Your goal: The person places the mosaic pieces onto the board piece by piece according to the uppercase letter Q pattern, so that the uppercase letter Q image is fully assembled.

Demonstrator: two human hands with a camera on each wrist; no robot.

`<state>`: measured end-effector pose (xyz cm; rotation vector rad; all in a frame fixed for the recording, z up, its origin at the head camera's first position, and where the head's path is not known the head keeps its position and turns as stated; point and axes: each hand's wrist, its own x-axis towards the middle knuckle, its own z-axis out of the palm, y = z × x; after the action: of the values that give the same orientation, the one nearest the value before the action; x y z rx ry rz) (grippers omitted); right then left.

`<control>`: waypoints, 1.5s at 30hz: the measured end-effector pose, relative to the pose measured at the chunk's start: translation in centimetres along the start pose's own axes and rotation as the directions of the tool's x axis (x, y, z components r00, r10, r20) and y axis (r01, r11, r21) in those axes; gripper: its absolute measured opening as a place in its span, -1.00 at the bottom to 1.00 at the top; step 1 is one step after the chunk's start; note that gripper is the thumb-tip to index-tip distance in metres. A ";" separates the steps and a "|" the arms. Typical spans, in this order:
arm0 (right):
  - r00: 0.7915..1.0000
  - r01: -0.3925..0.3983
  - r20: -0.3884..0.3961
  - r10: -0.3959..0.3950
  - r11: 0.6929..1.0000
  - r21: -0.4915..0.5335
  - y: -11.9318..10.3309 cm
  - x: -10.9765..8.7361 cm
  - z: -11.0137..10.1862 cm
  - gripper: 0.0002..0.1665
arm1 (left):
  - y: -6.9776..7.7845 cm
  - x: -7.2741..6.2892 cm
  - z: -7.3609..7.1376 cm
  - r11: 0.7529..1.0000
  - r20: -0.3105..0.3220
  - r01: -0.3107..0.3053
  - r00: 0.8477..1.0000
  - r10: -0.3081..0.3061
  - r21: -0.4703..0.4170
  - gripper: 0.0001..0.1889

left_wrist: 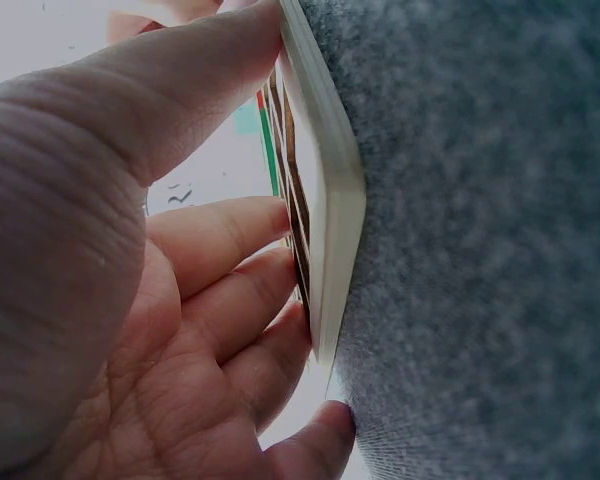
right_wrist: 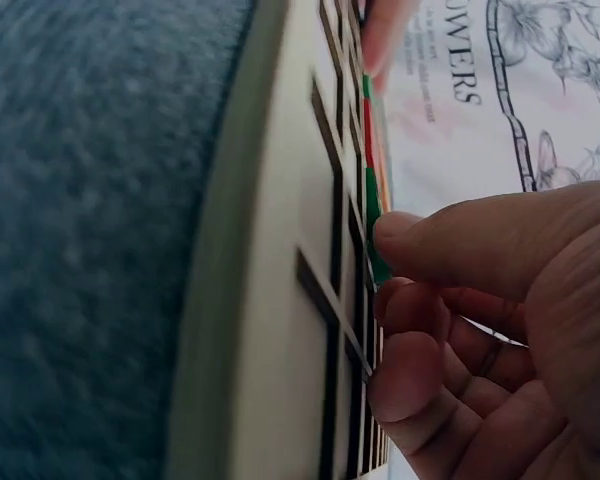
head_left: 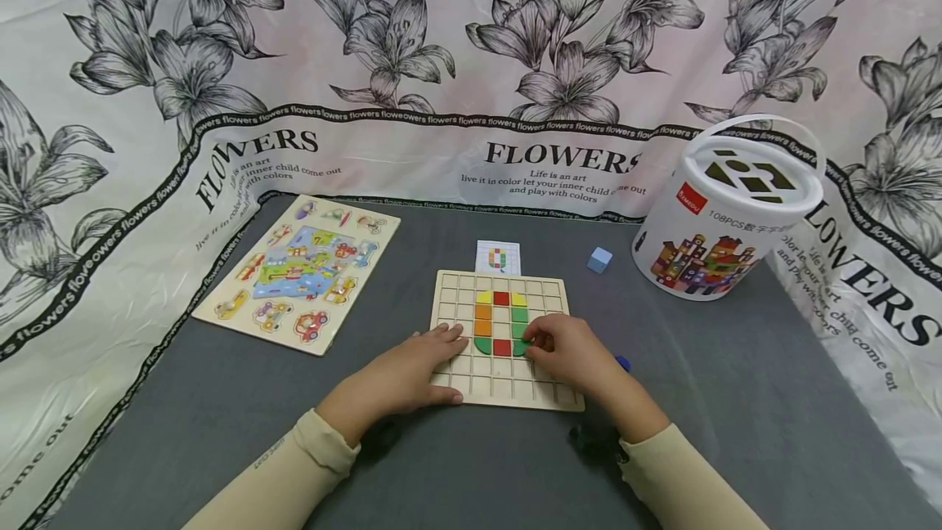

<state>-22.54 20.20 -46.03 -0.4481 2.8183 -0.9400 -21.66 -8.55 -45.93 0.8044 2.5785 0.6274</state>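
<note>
A square wooden grid board [head_left: 471, 383] lies on the table with a ring of red, orange, yellow and green tiles in its cells. On its left side rests my left hand [head_left: 418, 366], fingers laid out straight and thumb at the near edge, as the left wrist view also shows. My right hand [head_left: 562, 348] is at the ring's lower right corner. With thumb and curled fingers it pinches a green tile [right_wrist: 377, 240], partly hidden by the thumb. Beyond the board lies a small pattern card [head_left: 498, 257] with a similar coloured ring.
A wooden picture puzzle [head_left: 361, 223] lies at the left. Behind and right of the board stand a light blue cube [head_left: 599, 259] and a white lidded bucket [head_left: 706, 244]. A dark blue piece [head_left: 623, 363] sits by my right forearm. Flower-printed cloth [head_left: 412, 137] surrounds the grey tabletop.
</note>
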 end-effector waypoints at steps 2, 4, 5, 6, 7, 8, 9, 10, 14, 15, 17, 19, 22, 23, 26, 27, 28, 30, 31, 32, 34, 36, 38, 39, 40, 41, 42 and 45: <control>1.000 0.004 -0.004 -0.004 1.000 -0.006 0.0 0.0 0.1 -0.93 | 0.0 0.1 0.0 1.000 -0.002 -0.002 1.000 0.002 -0.004 -0.13; 1.000 0.006 -0.005 -0.006 1.000 -0.007 -0.1 -0.1 0.2 -0.93 | -0.1 0.2 0.1 1.000 -0.003 -0.003 1.000 0.003 -0.008 -0.13; 1.000 0.006 -0.006 -0.006 1.000 -0.008 -0.1 -0.1 0.2 -0.93 | -0.1 0.2 0.2 1.000 -0.002 -0.003 1.000 0.003 -0.008 -0.13; 1.000 0.004 -0.011 -0.004 1.000 -0.008 -0.1 -0.2 0.1 -0.93 | -0.1 0.3 0.2 1.000 -0.002 -0.003 1.000 0.003 -0.008 -0.13; 1.000 0.005 -0.018 -0.005 1.000 -0.007 -0.1 -0.3 -0.1 -0.93 | -0.2 0.3 0.2 1.000 -0.001 -0.002 1.000 0.002 -0.007 -0.12; 1.000 0.005 -0.028 -0.005 1.000 -0.008 0.0 -0.4 -0.4 -0.91 | -0.1 0.3 0.2 1.000 -0.002 -0.005 1.000 0.005 -0.008 -0.12; 0.999 0.000 -0.042 0.000 1.000 -0.008 0.1 -0.6 -0.9 -0.90 | -0.1 0.3 0.3 1.000 -0.002 -0.008 1.000 0.008 -0.009 -0.13; 0.998 -0.008 -0.058 0.008 1.000 -0.006 0.4 -0.9 -1.4 -0.88 | -0.1 0.3 0.3 1.000 -0.002 -0.009 1.000 0.009 -0.009 -0.13; 0.992 -0.072 -0.109 0.067 0.997 -0.041 2.6 -2.6 -4.3 -0.82 | 0.1 0.1 0.1 1.000 0.001 -0.006 1.000 0.006 -0.013 -0.13; 0.990 -0.098 -0.108 0.091 0.994 -0.055 3.3 -3.2 -5.0 -0.81 | 0.1 0.1 0.0 1.000 0.003 -0.001 1.000 0.001 -0.014 -0.13; 0.985 -0.155 -0.093 0.147 0.985 -0.081 4.7 -4.5 -6.2 -0.80 | 0.2 -0.1 -0.1 1.000 0.007 0.007 1.000 -0.007 -0.013 -0.13; 0.977 -0.206 -0.077 0.199 0.974 -0.097 5.8 -5.7 -7.0 -0.77 | 0.2 -0.2 -0.3 1.000 0.002 0.009 1.000 -0.009 -0.010 -0.13; 0.966 -0.256 -0.039 0.254 0.962 -0.090 6.7 -6.9 -7.4 -0.76 | 0.1 -0.3 -0.3 1.000 0.000 0.012 1.000 -0.012 -0.002 -0.12; 0.965 -0.262 -0.034 0.260 0.961 -0.084 6.8 -7.0 -7.2 -0.76 | 0.1 -0.3 -0.3 1.000 -0.003 0.011 1.000 -0.011 -0.002 -0.12; 0.966 -0.259 -0.031 0.257 0.962 -0.086 6.9 -7.0 -6.4 -0.78 | -0.1 -0.2 -0.2 1.000 -0.004 0.006 1.000 -0.006 0.002 -0.12; 0.967 -0.253 -0.037 0.251 0.964 -0.085 6.9 -6.8 -6.1 -0.80 | -0.1 -0.2 -0.1 1.000 -0.004 0.004 1.000 -0.004 0.002 -0.12; 0.968 -0.251 -0.050 0.247 0.964 -0.088 6.8 -6.7 -5.8 -0.82 | -0.2 -0.2 0.0 1.000 -0.004 0.002 1.000 -0.002 0.002 -0.12; 0.968 -0.247 -0.069 0.240 0.964 -0.102 6.8 -6.4 -5.4 -0.85 | -0.2 -0.1 0.0 1.000 -0.003 0.002 1.000 -0.002 0.003 -0.12; 0.969 -0.242 -0.075 0.235 0.965 -0.103 6.8 -6.3 -5.2 -0.87 | -0.2 0.0 0.1 1.000 -0.002 0.002 1.000 -0.002 0.005 -0.12; 0.970 -0.238 -0.078 0.231 0.966 -0.100 6.8 -6.2 -5.0 -0.87 | -0.1 0.1 0.1 1.000 -0.001 0.002 1.000 -0.002 0.005 -0.13; 0.972 -0.230 -0.079 0.223 0.969 -0.091 6.4 -5.9 -4.6 -0.87 | -0.1 0.1 0.1 1.000 -0.001 0.003 1.000 -0.003 0.005 -0.13; 0.975 -0.210 -0.085 0.203 0.974 -0.084 5.7 -5.6 -4.0 -0.87 | 0.0 0.1 0.0 1.000 0.000 0.000 1.000 0.000 0.003 -0.13; 0.977 -0.198 -0.097 0.190 0.977 -0.074 4.4 -5.3 -3.4 -0.86 | 0.1 0.0 -0.1 1.000 0.002 -0.003 1.000 0.003 0.001 -0.13; 0.979 -0.186 -0.103 0.178 0.980 -0.068 3.5 -5.1 -3.0 -0.86 | 0.1 0.0 -0.1 1.000 0.003 -0.004 1.000 0.004 0.000 -0.13; 0.981 -0.168 -0.107 0.160 0.984 -0.065 2.7 -4.8 -2.5 -0.85 | 0.1 0.0 -0.1 1.000 0.003 -0.006 1.000 0.006 0.000 -0.13; 0.984 -0.152 -0.101 0.146 0.987 -0.054 1.8 -4.5 -2.1 -0.85 | 0.1 0.0 -0.2 1.000 0.003 -0.007 1.000 0.007 -0.002 -0.13; 0.988 -0.128 -0.091 0.123 0.991 -0.048 1.0 -4.1 -1.7 -0.86 | 0.1 0.0 -0.2 1.000 0.002 -0.007 1.000 0.007 -0.001 -0.12; 0.999 -0.036 -0.036 0.035 0.999 -0.027 -0.9 -2.8 -0.4 -0.83 | 0.1 -0.1 -0.2 1.000 -0.004 -0.007 1.000 0.007 -0.002 -0.13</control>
<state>-19.75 20.66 -45.10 -0.3868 2.8645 -0.9127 -21.65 -8.62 -45.73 0.8121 2.5794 0.6340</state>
